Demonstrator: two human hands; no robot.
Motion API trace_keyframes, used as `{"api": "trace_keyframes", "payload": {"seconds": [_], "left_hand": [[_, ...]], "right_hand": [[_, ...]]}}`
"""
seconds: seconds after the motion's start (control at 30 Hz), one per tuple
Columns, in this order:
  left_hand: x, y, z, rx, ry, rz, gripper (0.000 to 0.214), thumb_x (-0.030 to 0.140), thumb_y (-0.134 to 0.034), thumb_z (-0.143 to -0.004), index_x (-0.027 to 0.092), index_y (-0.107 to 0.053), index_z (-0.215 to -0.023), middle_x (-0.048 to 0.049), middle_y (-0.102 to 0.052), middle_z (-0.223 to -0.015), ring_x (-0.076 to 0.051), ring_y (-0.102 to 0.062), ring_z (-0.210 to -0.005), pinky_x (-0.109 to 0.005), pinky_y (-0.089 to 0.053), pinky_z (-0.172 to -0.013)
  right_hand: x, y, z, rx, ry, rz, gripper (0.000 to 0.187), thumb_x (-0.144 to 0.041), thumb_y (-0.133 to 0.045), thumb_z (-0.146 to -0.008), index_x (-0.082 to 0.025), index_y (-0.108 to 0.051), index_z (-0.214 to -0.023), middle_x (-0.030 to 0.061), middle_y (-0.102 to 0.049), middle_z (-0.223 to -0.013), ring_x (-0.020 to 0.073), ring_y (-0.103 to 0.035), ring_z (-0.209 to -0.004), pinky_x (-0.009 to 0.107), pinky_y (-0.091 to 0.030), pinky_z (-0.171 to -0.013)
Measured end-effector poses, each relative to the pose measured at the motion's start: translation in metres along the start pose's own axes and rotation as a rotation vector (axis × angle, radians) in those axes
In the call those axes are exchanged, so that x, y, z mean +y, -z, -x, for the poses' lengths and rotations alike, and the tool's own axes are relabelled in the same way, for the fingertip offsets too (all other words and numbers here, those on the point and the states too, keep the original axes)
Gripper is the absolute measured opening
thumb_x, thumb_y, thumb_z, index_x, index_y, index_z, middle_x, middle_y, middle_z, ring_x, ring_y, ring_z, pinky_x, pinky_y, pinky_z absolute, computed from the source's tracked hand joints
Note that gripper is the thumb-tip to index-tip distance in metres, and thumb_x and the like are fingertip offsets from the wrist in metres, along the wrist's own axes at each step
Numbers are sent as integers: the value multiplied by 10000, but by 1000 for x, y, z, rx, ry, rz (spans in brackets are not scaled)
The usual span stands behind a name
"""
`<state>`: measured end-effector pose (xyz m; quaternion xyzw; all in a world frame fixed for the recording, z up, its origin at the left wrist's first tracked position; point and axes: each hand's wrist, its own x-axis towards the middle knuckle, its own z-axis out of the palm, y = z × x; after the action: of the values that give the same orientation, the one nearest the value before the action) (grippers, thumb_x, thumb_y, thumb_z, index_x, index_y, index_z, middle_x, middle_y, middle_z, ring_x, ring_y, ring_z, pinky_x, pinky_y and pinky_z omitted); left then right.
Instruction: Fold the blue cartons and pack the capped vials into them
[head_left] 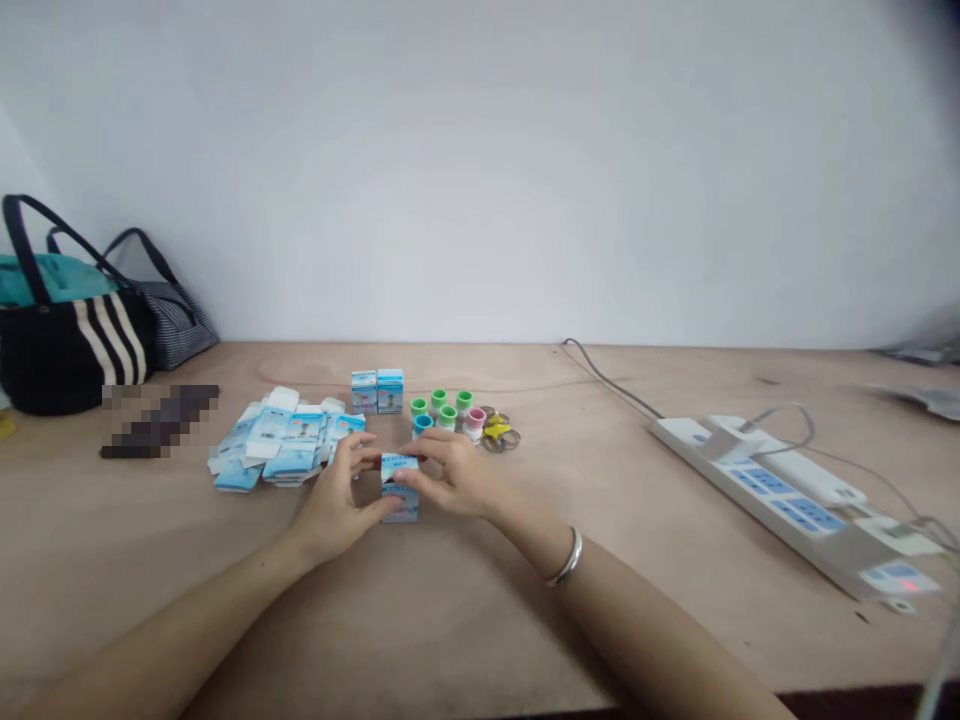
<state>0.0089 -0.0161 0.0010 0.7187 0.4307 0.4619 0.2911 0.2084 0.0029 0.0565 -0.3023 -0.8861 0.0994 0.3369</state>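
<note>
Nearest, two bare forearms reach in from the near edge across the wooden counter point(225, 560), with a silver bangle point(568, 560) on the right wrist. Their hands meet a little left of the middle, around a small blue-and-white carton point(400, 492) that stands on the counter. The left hand point(341, 505) has its grip closed on the carton's left side, thumb at the near lower face and fingers over the top edge. The right hand point(457, 480) has its grip closed on the right side, fingertips pressed on the top flap.

Just beyond the left hand lies a loose heap of flat, unfolded cartons point(281, 445) in the same blue and white. Behind the hands, two made-up cartons point(377, 391) stand upright, touching side by side. To their right sits a cluster of small round caps point(446, 412), green, blue and pink, and just beside these some metal rings with a yellow piece point(499, 432).

Well off to the right, a white power strip point(787, 495) lies at a slant, a red light showing at its near end. At the far left, a black striped tote bag point(67, 340) and a grey bag point(169, 320) stand against the white wall point(480, 170).
</note>
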Motion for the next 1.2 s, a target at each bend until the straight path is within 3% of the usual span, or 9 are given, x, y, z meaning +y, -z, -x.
{"api": "trace_keyframes", "payload": {"seconds": [0.17,0.27,0.37,0.43,0.5,0.6,0.67,1.03,1.2], "left_hand": [[-2,1,0,15,-50,19,570,339,-735,-681,249,-358,-1099,-40,-579,-1088,-207,-602,-1046,-396,-478,-923],[4,4,0,-28,-114,-99,455,319,-729,-682,231,-434,-1018,-20,-604,-997,-203,-612,-981,-387,-483,-901],[10,7,0,-78,-137,-154,440,301,-712,-699,230,-475,-1064,-37,-624,-1041,-213,-611,-989,-387,-484,-898],[12,7,-1,-106,-127,-103,528,298,-718,-696,239,-459,-1152,-49,-624,-1105,-218,-607,-1028,-393,-477,-921],[12,7,-2,-130,-95,-34,631,302,-737,-675,248,-426,-1222,-51,-629,-1128,-219,-605,-1052,-398,-475,-935],[9,6,-4,-126,-39,10,700,314,-766,-639,245,-427,-1248,-58,-637,-1134,-227,-610,-1057,-398,-487,-921],[8,6,-4,-97,-14,-12,681,321,-772,-629,235,-461,-1230,-66,-638,-1138,-234,-611,-1055,-402,-488,-917],[9,12,-6,-60,-91,-181,620,302,-729,-667,247,-513,-1246,-42,-658,-1108,-217,-624,-1000,-378,-499,-887],[9,11,-2,-99,-183,-275,599,369,-724,-685,267,-523,-1239,-58,-648,-1138,-243,-597,-1043,-411,-466,-910]], "right_hand": [[-1,-4,-6,10,-65,-90,316,-406,-502,-892,-154,-679,-819,36,-625,-702,126,-555,-659,227,-405,-613],[4,-9,-9,68,-250,-182,478,-444,-398,-925,-141,-608,-620,-1,-531,-534,98,-485,-515,211,-351,-501],[8,-10,-6,260,-413,-220,354,-442,-438,-904,-143,-612,-834,-17,-534,-549,103,-474,-486,212,-346,-461],[7,-5,-3,371,-379,-163,292,-423,-519,-867,-156,-573,-970,-5,-575,-632,111,-489,-516,225,-379,-487],[2,4,1,317,-208,-108,252,-400,-545,-859,-177,-566,-972,31,-621,-756,124,-522,-589,245,-419,-551],[-7,14,2,57,82,-60,186,-350,-513,-892,-209,-601,-977,54,-665,-906,157,-567,-750,281,-447,-674],[-8,16,3,-9,151,-5,170,-324,-523,-891,-218,-631,-969,48,-681,-912,168,-569,-781,298,-442,-707],[16,8,23,-42,-25,-106,233,-319,-543,-874,-217,-703,-1009,33,-690,-749,105,-535,-582,214,-390,-537],[13,-1,27,-86,-56,-124,235,-367,-590,-834,-179,-727,-804,13,-630,-608,95,-502,-535,203,-359,-515]]}}
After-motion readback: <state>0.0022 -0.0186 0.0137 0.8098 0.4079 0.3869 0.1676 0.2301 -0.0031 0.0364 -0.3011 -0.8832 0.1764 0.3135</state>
